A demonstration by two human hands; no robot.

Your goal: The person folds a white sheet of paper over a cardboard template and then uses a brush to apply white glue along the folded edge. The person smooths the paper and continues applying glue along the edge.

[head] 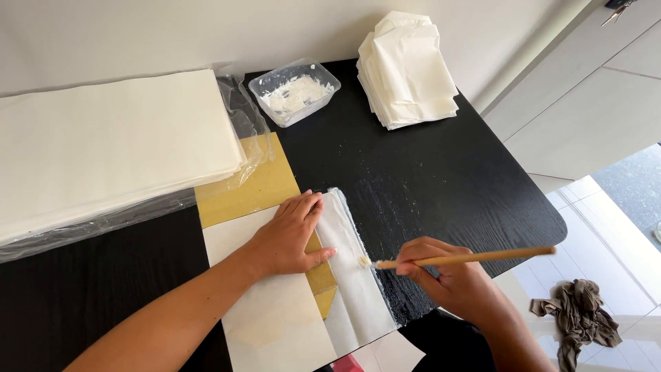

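left hand (289, 234): flat, palm down, fingers spread narrow, pressing on the white sheet (275, 310) and the card (251, 186) beneath it; holds nothing.
right hand (444, 272): closed around the brush (461, 259), gripped near the middle of the wooden handle, which runs almost level and points right.
brush tip: pale bristles touching the flap (354, 275) just right of the left thumb.
flap: folded white strip along the sheet's right edge, lying on the table (447, 179), glossy along its outer edge.
table: black, wood-grained; wet smeared patch just beside the flap.
tub (295, 93): clear plastic, open, white paste inside, at the far edge of the table.
folded stack (406, 69): white folded paper pieces, right of the tub, well apart from the hands.
flat stack (110, 145): large white sheets on clear plastic wrap, far left.
rag (578, 320): brown, crumpled, on the floor at right.
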